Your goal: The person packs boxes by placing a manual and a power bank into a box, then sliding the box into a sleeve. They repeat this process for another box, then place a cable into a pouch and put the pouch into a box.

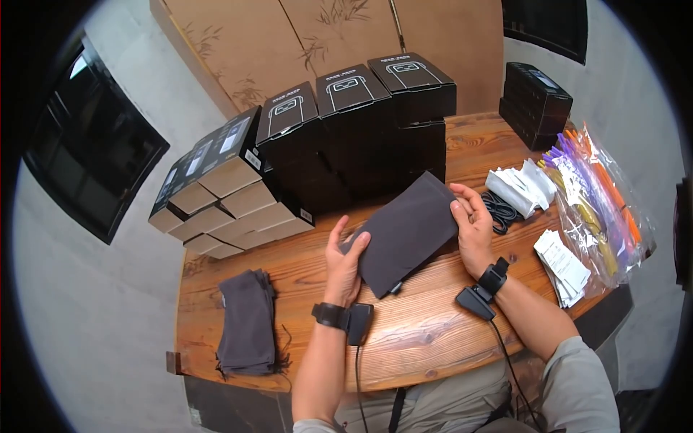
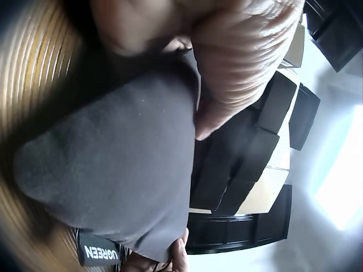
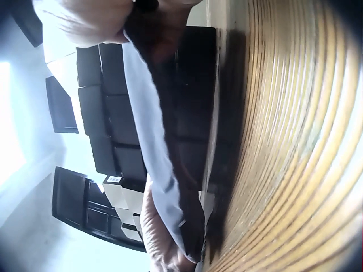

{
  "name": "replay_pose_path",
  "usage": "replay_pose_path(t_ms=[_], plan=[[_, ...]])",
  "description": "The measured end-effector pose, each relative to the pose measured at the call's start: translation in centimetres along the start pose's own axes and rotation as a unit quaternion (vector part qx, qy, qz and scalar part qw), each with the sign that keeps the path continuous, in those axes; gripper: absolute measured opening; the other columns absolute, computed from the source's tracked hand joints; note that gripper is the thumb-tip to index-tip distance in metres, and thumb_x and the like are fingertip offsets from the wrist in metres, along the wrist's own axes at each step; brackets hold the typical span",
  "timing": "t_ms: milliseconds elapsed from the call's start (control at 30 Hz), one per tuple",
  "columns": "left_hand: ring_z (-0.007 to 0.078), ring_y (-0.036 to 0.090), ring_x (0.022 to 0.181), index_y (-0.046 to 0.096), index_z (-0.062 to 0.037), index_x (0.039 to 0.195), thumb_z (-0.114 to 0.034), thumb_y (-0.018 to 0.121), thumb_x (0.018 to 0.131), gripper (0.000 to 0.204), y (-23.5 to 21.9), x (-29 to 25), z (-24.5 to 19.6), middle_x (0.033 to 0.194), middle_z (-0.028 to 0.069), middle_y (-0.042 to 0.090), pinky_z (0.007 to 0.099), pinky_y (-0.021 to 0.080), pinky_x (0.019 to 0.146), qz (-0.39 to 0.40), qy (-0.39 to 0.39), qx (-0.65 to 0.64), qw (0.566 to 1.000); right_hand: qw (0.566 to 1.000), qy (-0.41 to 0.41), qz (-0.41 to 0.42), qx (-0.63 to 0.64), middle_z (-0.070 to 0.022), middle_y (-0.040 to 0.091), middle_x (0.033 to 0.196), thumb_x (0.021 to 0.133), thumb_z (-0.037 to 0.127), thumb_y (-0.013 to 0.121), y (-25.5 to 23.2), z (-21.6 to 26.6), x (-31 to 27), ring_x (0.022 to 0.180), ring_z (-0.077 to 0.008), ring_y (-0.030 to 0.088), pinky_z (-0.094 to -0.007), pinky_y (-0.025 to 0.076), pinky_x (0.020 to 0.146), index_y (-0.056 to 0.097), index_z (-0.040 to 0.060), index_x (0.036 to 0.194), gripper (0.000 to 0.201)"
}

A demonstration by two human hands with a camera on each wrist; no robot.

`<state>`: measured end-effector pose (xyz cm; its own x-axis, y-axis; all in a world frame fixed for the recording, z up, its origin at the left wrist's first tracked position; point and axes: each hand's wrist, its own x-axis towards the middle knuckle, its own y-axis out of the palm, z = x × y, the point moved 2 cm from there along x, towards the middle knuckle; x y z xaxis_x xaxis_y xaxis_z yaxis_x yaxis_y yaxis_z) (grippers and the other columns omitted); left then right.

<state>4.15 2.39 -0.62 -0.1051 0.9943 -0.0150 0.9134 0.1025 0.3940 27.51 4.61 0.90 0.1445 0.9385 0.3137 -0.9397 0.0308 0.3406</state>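
Note:
A dark grey fabric pouch (image 1: 408, 234) is held up above the table between both hands. My left hand (image 1: 344, 263) grips its left end, thumb on the front face and fingers behind. At the opposite end my right hand (image 1: 473, 227) pinches the edge between thumb and fingers. A small black tag (image 2: 101, 253) reading UGREEN sticks out from the pouch's side. Edge-on in the right wrist view, the pouch (image 3: 156, 136) looks thin and nearly flat. More grey pouches (image 1: 247, 321) lie stacked on the table to the left, with dark cords at their ends.
Black boxes (image 1: 354, 155) and pale-sided boxes (image 1: 238, 209) are stacked along the back of the wooden table (image 1: 426, 332). To the right lie a black cable (image 1: 502, 211), white packets (image 1: 521, 186), paper slips (image 1: 561, 263) and a bag of coloured ties (image 1: 599, 202). Another black box stack (image 1: 534, 108) stands behind.

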Motion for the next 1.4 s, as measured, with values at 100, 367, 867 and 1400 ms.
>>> replay_pose_path(t_ms=[100,367,867,1400], plan=[[0.0159,0.064,0.092,0.037,-0.0032,0.143,-0.009,0.066,0.09,0.061,0.3,-0.4,-0.7,0.107,0.0108,0.061,0.0279,0.057,0.078,-0.044,-0.018,-0.001,0.999,0.999,0.044,0.014,0.007,-0.0042,0.067,0.1,0.1,0.011,0.052,-0.6,-0.6,0.2,0.088,-0.0058,0.061,-0.0191,0.048,0.079,0.057,-0.0012,0.121,0.025],[0.0204,0.062,0.101,0.035,-0.0029,0.142,-0.008,0.056,0.095,0.052,-1.3,0.5,-0.2,0.112,0.0132,0.061,0.031,0.055,0.087,-0.056,-0.002,-0.067,0.996,0.989,0.127,0.07,-0.007,-0.0035,0.066,0.102,0.098,0.011,0.053,-0.2,0.0,0.0,0.09,-0.0068,0.061,-0.0197,0.048,0.08,0.061,-0.0012,0.115,0.022],[0.026,0.044,0.129,0.038,-0.0001,0.143,-0.006,0.046,0.097,0.047,-0.1,0.2,0.2,0.138,0.0124,0.045,0.0401,0.039,0.109,0.019,-0.012,-0.175,0.984,0.867,-0.228,0.322,-0.305,-0.0096,0.054,0.127,0.07,0.014,0.08,3.4,4.4,-2.6,0.117,-0.0276,0.052,-0.0386,0.043,0.099,0.067,0.0114,0.115,0.046],[0.0228,0.06,0.113,0.057,0.0018,0.127,-0.012,0.065,0.09,0.04,1.4,-1.0,-0.4,0.132,0.0157,0.055,0.0369,0.054,0.093,0.148,0.044,0.032,0.987,0.948,-0.134,0.155,-0.242,-0.0037,0.062,0.102,0.08,0.004,0.072,1.9,3.9,-2.3,0.084,-0.0099,0.057,-0.0217,0.045,0.066,0.074,0.0083,0.101,0.023]])
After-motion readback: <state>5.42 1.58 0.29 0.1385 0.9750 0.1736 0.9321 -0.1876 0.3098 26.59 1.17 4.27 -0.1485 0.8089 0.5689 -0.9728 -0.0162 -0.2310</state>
